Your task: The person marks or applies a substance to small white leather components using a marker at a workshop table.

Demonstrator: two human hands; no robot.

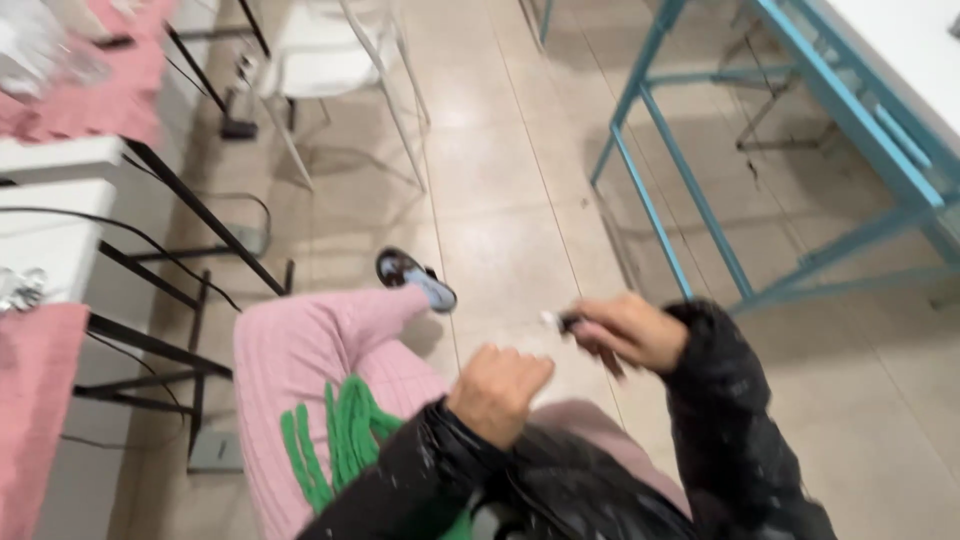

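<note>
Our left hand (497,392) was curled into a loose fist over our lap, empty as far as we could tell, while our right hand (630,330) was clamped on a small dark tool (592,342) with a whitish tip, held in the air above the floor (520,200). We judged nothing finished yet, the blur hiding much. Around us stood a pink-covered table (60,210), a white chair (330,60), our shoe (415,280) and a blue frame (690,200), none in the way.

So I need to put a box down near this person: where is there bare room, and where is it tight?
The tiled floor lies bare between the white chair and the blue table frame, and again right of the right hand. It is crowded on the left: black table legs, cables and pink cloth.
</note>
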